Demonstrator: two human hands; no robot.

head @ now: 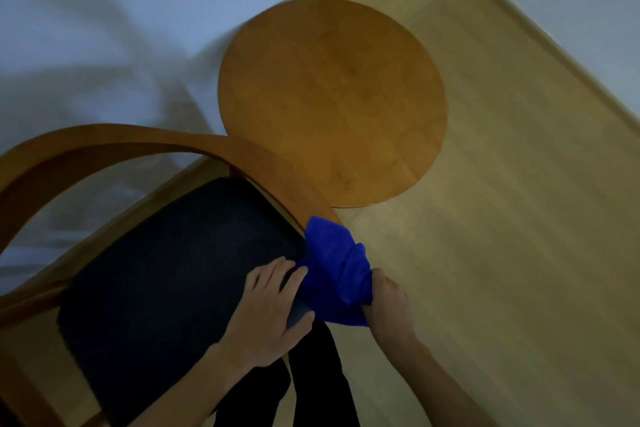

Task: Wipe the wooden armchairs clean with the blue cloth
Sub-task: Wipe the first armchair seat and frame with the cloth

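Floor: pale wood boards [502, 253] fill the right half of the frame, running up to a light skirting strip [540, 42] that cuts diagonally across the upper right.
Wall: a white wall [104, 28] takes the upper left, dim and shadowed.
Armchair: the wooden armchair [114, 139] sits at lower left, its curved arm rail sweeping from the left edge down toward the centre.
Seat: a black seat pad [166, 260] lies inside that curve, with the wooden frame showing along its edges.
Table: a round wooden table top [332, 100] stands at centre, its lower left edge just beside the armchair's rail.
Cloth: the blue cloth [334, 267] is bunched at the end of the rail, lower centre, touching the right corner of the seat pad.
Right hand: the right hand [388, 302] grips the cloth from the right, fingers curled into its folds.
Left hand: the left hand [273, 308] lies spread on the seat pad's corner, fingers flat, fingertips at the cloth's edge.
Legs: dark trouser legs [311, 381] stand at the bottom centre, against the seat's front.
Open room: bare floor lies to the right of the hands.
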